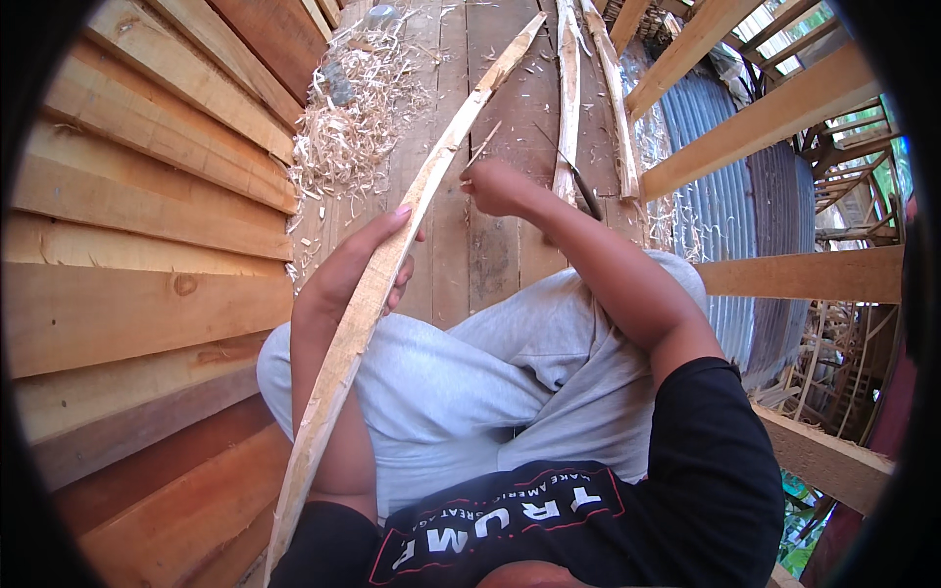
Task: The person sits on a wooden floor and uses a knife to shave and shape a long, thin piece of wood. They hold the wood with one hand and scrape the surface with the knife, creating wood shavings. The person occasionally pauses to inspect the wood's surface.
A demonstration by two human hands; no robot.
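Observation:
A long, pale, roughly shaved wooden strip point(377, 274) runs slantwise from the lower left, over my left arm, to the far middle. My left hand point(368, 260) is wrapped round its middle, with the thumb on top. To the right of the strip, my right hand point(500, 186) is closed, fingers pinched together. A thin wood sliver point(483, 143) sticks up from its fingertips. Just beyond my right wrist lies a dark curved, blade-like thing point(585, 191), partly hidden by the forearm; its kind is hard to make out.
Curled wood shavings point(343, 137) are heaped on the plank floor point(451, 255) at the far left. Two more rough wooden strips point(569, 98) lie ahead on the right. A board wall point(147, 216) stands at left; wooden rails point(804, 274) and corrugated metal sheets point(725, 186) are at right.

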